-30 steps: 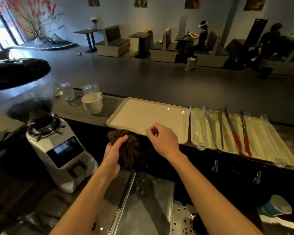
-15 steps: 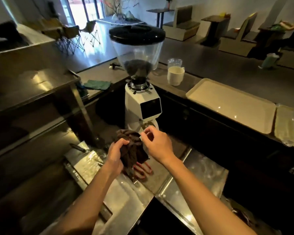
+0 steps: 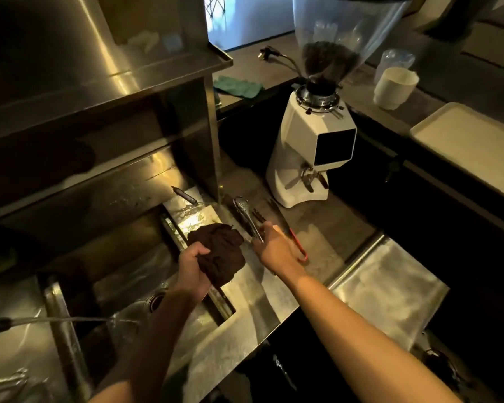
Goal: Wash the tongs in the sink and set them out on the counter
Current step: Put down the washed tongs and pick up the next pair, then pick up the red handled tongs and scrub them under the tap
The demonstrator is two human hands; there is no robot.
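One sink point(image 3: 120, 245) receives one water stream point(image 3: 70, 319); one grinder hopper point(image 3: 312, 24) holds beans point(image 3: 329, 61). Two tongs on desk point(image 3: 320, 228): steel tongs point(image 3: 245, 212) pinched by right hand point(image 3: 277, 247), red-handled tongs point(image 3: 298, 248) beside; left hand point(image 3: 191, 269) grips cloth point(image 3: 218, 251).

Left hand point(image 3: 194, 266), right hand point(image 3: 277, 250), seemingly bare forearms point(image 3: 346, 321)

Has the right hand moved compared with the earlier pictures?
Yes. The right hand left the brown cloth and grips the metal tongs before the coffee grinder.
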